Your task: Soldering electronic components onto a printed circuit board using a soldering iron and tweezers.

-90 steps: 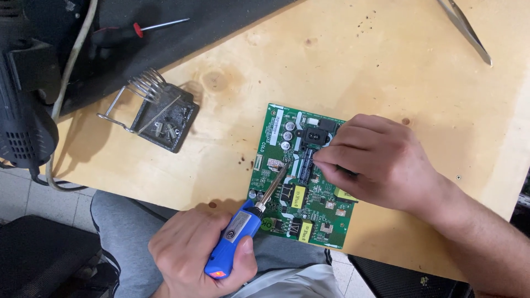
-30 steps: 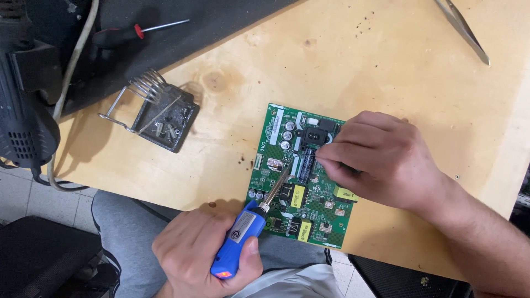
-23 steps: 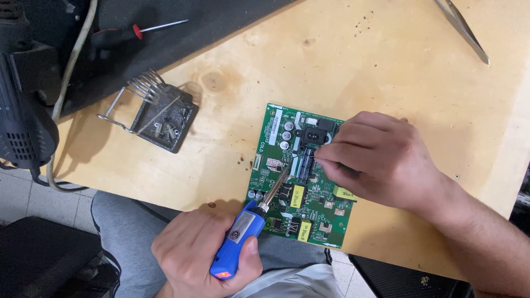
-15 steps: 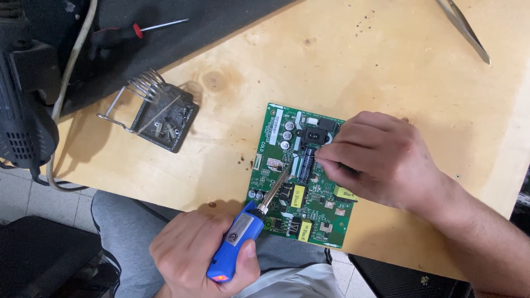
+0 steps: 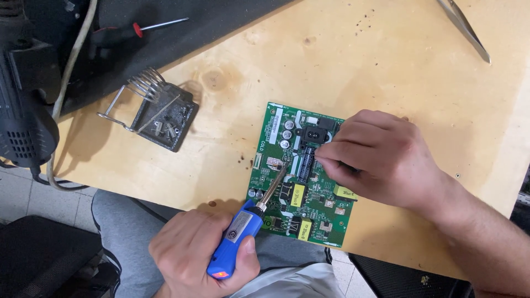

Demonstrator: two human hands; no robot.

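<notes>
The left hand (image 5: 201,254) is clenched around the blue handle of a soldering iron (image 5: 237,243), whose metal tip slants up and to the right onto the green circuit board (image 5: 301,176). The right hand (image 5: 378,157) rests on the upper right part of that board, its fingertips (image 5: 323,157) pinched together beside a dark upright component; whether they grip anything cannot be told.

At the far left, a black device (image 5: 25,110) with a pale cable sits at the edge of the wooden table (image 5: 386,66). Next comes a soldering iron stand (image 5: 152,110) with a wire coil, well apart from the board. A red-handled screwdriver (image 5: 157,26) lies on the dark mat (image 5: 210,22) above it. The board lies flat near the table's front edge, in the middle. Metal tweezers (image 5: 464,27) lie at the top right.
</notes>
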